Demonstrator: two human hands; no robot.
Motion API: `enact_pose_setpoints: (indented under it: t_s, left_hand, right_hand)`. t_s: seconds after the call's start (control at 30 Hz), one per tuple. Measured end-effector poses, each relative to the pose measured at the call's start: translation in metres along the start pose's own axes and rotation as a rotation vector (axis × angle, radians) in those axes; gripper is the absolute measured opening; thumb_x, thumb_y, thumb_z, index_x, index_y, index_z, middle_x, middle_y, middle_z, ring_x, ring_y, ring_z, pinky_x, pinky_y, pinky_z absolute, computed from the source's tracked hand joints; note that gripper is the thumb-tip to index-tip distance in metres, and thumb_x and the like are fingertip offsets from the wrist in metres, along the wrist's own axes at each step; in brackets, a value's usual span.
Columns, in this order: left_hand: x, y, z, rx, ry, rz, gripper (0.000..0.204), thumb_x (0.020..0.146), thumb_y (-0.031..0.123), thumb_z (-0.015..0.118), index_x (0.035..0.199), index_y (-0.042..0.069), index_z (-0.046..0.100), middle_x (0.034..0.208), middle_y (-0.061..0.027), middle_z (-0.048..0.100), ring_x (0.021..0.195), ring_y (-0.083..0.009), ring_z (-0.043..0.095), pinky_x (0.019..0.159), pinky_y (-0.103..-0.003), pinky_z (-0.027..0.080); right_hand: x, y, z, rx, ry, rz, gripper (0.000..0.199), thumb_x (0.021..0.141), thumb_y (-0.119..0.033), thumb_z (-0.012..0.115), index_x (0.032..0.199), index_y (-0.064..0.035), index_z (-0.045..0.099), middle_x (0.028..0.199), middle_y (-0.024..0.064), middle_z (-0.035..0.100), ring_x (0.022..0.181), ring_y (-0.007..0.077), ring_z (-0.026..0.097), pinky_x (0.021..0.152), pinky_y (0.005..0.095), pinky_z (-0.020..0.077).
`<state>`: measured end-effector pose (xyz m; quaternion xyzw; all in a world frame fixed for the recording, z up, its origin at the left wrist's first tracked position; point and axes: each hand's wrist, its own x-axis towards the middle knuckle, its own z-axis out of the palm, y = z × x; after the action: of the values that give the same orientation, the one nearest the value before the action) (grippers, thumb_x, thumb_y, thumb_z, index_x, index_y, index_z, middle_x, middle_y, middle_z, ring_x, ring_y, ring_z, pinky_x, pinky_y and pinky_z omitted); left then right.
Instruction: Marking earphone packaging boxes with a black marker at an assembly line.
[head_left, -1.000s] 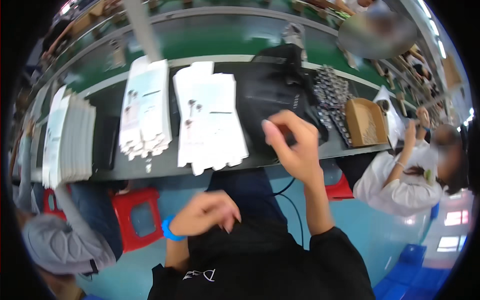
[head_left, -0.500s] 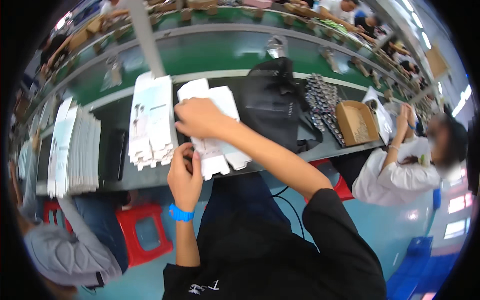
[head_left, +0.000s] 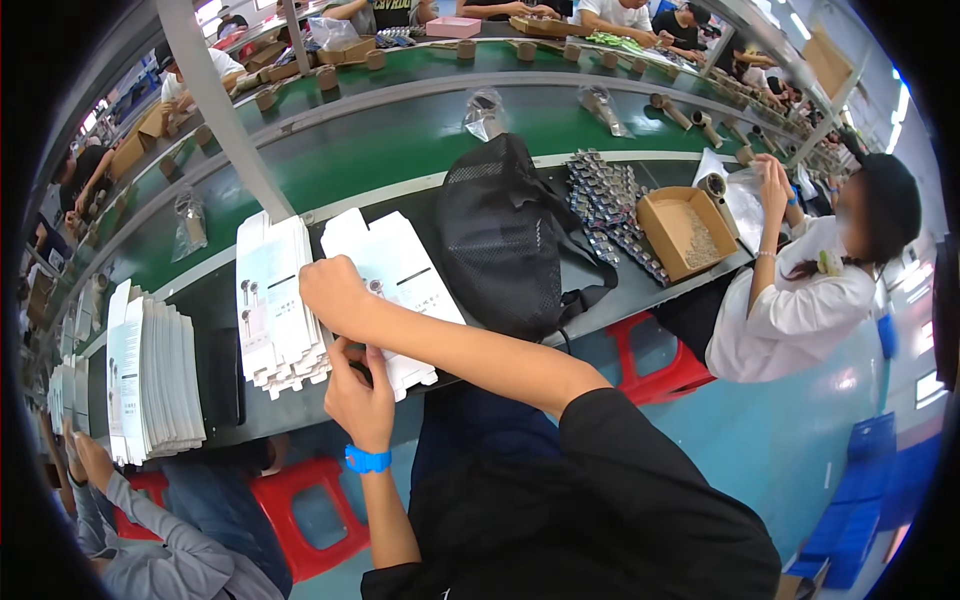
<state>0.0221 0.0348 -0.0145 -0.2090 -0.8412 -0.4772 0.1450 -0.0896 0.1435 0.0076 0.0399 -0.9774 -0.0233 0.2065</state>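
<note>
The right hand [head_left: 335, 290] lies knuckles-up over the near stack of flat white cartons [head_left: 395, 285] on the dark bench [head_left: 620, 290], its fingertips hidden, so its grip cannot be told. The left hand [head_left: 362, 385] pinches that stack's near edge, thumb partly covered. A black mesh bag [head_left: 505, 235] sits just right. Since 0.5 s ago, both hands sit lower on the stack.

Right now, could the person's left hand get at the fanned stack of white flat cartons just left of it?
Probably yes: the left hand sits at the table edge beside that stack, with nothing between them.
</note>
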Motion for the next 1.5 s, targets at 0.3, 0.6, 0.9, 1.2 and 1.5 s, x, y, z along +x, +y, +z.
enact_pose_setpoints:
  t_s: [0.3, 0.6, 0.9, 1.2, 1.5]
  left_hand:
    - [-0.001, -0.001, 0.001, 0.025, 0.041, 0.057, 0.026, 0.100, 0.023, 0.067, 0.118, 0.006, 0.063, 0.073, -0.0044, 0.064, 0.056, -0.0201, 0.057, 0.055, -0.036, 0.043]
    - [0.001, 0.000, -0.002, 0.042, -0.048, -0.018, 0.021, 0.100, 0.022, 0.067, 0.116, 0.008, 0.064, 0.073, -0.0030, 0.063, 0.056, -0.0190, 0.054, 0.056, -0.036, 0.042]
    - [0.002, 0.002, -0.002, 0.024, -0.011, 0.018, 0.018, 0.099, 0.018, 0.067, 0.115, 0.010, 0.064, 0.071, -0.0008, 0.062, 0.054, -0.0170, 0.053, 0.054, -0.034, 0.041]
    - [0.001, 0.003, -0.004, 0.015, -0.021, 0.007, 0.018, 0.099, 0.017, 0.068, 0.114, 0.008, 0.065, 0.071, 0.0004, 0.062, 0.052, -0.0129, 0.048, 0.052, -0.031, 0.038]
    - [-0.001, 0.000, 0.000, 0.011, 0.000, 0.041, 0.019, 0.102, 0.019, 0.067, 0.115, 0.005, 0.065, 0.069, 0.0019, 0.056, 0.053, -0.0074, 0.040, 0.051, -0.030, 0.030]
  right_hand:
    - [0.004, 0.001, -0.014, 0.160, -0.117, 0.095, 0.011, 0.074, -0.016, 0.077, 0.084, -0.0105, 0.078, 0.089, 0.0105, 0.076, 0.083, 0.0253, 0.076, 0.068, 0.0372, 0.0555]
    - [-0.017, 0.064, -0.063, 0.843, 0.028, 0.165, 0.021, 0.081, -0.015, 0.066, 0.098, -0.0076, 0.078, 0.093, 0.0175, 0.076, 0.083, 0.0317, 0.075, 0.075, 0.0438, 0.0582]
    - [-0.104, 0.095, -0.107, 0.995, 0.307, 0.316, 0.024, 0.086, -0.003, 0.079, 0.108, -0.0048, 0.070, 0.078, -0.0018, 0.063, 0.073, 0.0067, 0.063, 0.066, 0.0232, 0.0496]
    - [-0.143, 0.064, -0.094, 1.538, 0.032, 0.419, 0.026, 0.099, -0.012, 0.068, 0.121, 0.0020, 0.072, 0.083, 0.0070, 0.073, 0.073, 0.0086, 0.066, 0.066, 0.0228, 0.0531]
    - [-0.139, 0.050, -0.079, 1.346, -0.019, 0.335, 0.013, 0.092, -0.005, 0.074, 0.094, 0.0051, 0.067, 0.081, 0.0062, 0.071, 0.069, 0.0074, 0.067, 0.064, 0.0224, 0.0559]
